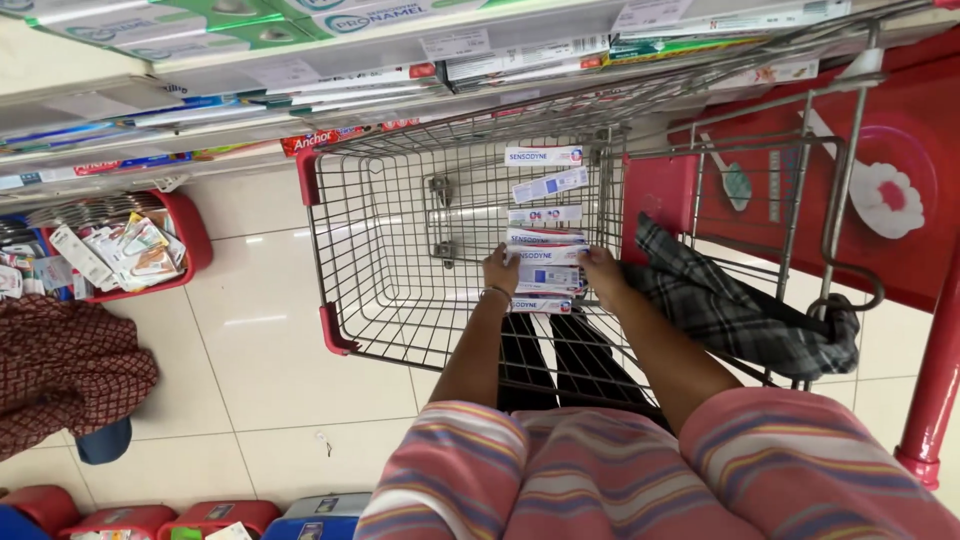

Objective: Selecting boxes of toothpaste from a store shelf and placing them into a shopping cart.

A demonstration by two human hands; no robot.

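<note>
A wire shopping cart (340, 215) with red corners stands in front of me. Several white toothpaste boxes (544, 156) lie in a row along its bottom. My left hand (500, 268) and my right hand (603, 272) reach into the cart and grip the two ends of a small stack of toothpaste boxes (546, 262) near the cart's near end. A thin bracelet circles my left wrist. My arms come out of striped pink sleeves.
A dark plaid cloth (735, 310) lies in the cart's folding seat. Shelves of boxed goods (300, 40) run along the top. A red bin of packets (130, 245) sits at left, beside another person's patterned garment (60, 370). A red display stand (915, 200) is at right.
</note>
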